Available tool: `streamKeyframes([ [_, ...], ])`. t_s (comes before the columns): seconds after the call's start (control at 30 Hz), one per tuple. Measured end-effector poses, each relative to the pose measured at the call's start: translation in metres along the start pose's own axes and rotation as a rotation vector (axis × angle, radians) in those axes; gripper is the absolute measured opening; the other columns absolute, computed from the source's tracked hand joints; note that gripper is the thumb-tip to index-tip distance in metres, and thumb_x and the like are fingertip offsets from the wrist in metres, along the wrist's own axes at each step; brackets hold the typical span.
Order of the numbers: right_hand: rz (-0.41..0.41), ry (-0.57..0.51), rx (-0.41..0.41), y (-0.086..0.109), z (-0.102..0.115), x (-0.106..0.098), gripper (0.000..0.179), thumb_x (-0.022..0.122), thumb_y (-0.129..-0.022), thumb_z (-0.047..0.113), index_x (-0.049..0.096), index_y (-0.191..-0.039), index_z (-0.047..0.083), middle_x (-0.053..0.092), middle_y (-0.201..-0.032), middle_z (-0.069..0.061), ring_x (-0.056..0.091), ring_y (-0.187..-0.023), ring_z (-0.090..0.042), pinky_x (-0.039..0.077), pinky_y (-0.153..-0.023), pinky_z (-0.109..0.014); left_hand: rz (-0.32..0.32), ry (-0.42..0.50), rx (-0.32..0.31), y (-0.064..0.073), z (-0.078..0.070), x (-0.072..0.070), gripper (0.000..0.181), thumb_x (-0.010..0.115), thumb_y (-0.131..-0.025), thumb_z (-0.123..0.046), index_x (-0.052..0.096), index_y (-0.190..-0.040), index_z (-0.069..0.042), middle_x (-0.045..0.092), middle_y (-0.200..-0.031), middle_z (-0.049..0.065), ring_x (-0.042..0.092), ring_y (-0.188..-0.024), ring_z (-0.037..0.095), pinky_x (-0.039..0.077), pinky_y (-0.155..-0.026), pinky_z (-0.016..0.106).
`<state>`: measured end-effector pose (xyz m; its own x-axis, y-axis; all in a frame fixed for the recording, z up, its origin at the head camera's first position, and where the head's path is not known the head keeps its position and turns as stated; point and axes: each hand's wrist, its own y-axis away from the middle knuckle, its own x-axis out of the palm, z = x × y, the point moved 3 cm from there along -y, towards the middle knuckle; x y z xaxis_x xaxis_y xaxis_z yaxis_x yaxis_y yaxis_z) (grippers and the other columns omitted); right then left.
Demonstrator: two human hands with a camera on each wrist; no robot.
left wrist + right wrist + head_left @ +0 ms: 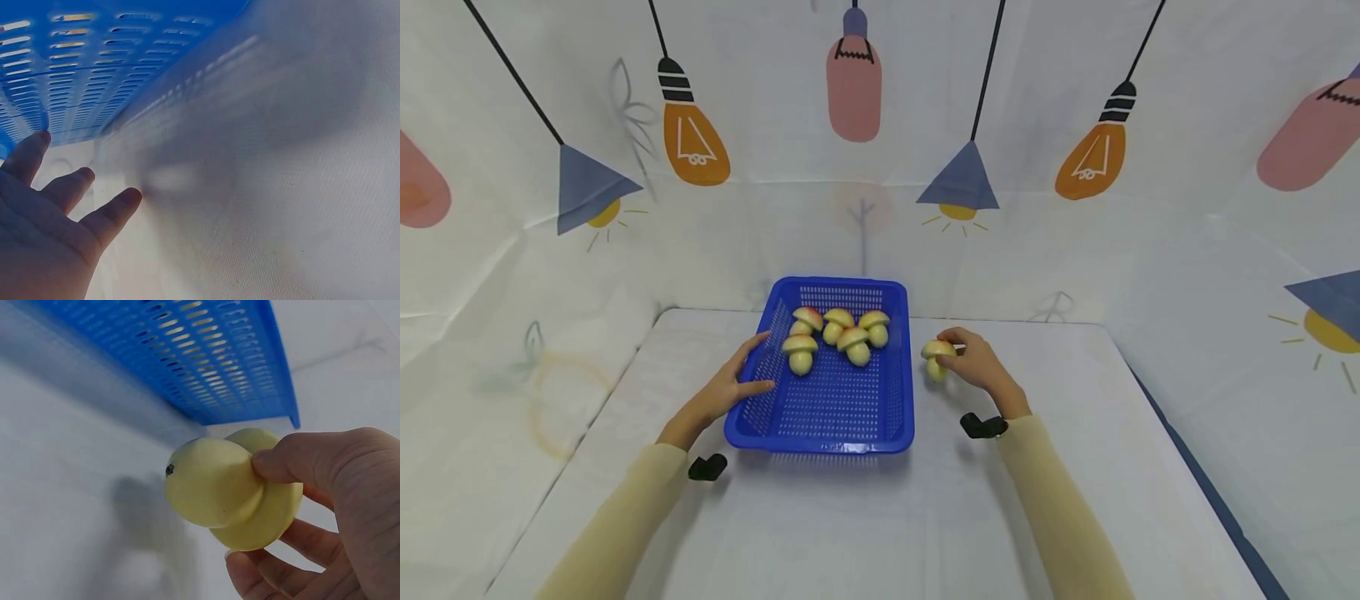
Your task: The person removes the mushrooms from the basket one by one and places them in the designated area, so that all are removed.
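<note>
A mushroom-shaped object (937, 360), pale yellow with a faintly red cap, is pinched by my right hand (976, 363) just right of the blue basket (827, 447). In the right wrist view, the thumb presses where its rounded stem (212, 484) meets the cap, with the other fingers behind the cap. Its shadow falls on the table below. My left hand (721, 392) rests at the basket's left rim, thumb and index finger spread over the edge. In the left wrist view, its other fingers (112, 219) stretch out straight beside the perforated wall.
Several similar mushrooms (801, 354) lie in the basket's far half. A white cloth covers the table (850, 533). Behind it hangs a white fabric backdrop (760, 225) printed with lamps and bulbs. Dark wrist cameras (983, 426) sit near both cuffs.
</note>
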<state>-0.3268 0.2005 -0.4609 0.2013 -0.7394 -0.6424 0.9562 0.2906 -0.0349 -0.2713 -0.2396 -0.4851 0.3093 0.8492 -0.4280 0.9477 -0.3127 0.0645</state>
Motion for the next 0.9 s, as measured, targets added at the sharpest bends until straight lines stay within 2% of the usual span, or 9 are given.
streamKeyframes([
  [0.3,0.016,0.011,0.052,0.009,-0.019,0.005,0.043,0.067,-0.095,0.012,0.059,-0.136,-0.002,0.061,-0.138,-0.025,0.063,-0.122,-0.045,0.052,-0.102,-0.054,0.001,-0.004,0.005,-0.001,0.000,0.000,0.088,0.064,-0.098,-0.026,0.008,-0.166,-0.036,0.012,-0.170,0.025,0.038,-0.142,0.055,0.038,-0.109,0.071],
  [0.63,0.027,-0.011,0.082,0.010,-0.023,0.010,0.047,0.064,-0.096,0.013,0.056,-0.141,0.002,0.057,-0.145,-0.022,0.057,-0.131,-0.045,0.049,-0.106,-0.056,0.020,-0.003,0.005,-0.003,-0.001,-0.003,0.087,0.063,-0.099,-0.027,0.008,-0.166,-0.034,0.014,-0.169,0.025,0.038,-0.143,0.053,0.035,-0.111,0.071],
  [0.9,0.040,-0.017,0.070,0.011,-0.022,0.013,0.050,0.062,-0.096,0.011,0.052,-0.144,0.000,0.055,-0.147,-0.024,0.057,-0.130,-0.047,0.049,-0.107,-0.055,0.016,-0.009,-0.012,-0.002,-0.003,-0.002,0.088,0.063,-0.099,-0.029,0.007,-0.166,-0.034,0.009,-0.171,0.024,0.031,-0.147,0.054,0.029,-0.114,0.074],
])
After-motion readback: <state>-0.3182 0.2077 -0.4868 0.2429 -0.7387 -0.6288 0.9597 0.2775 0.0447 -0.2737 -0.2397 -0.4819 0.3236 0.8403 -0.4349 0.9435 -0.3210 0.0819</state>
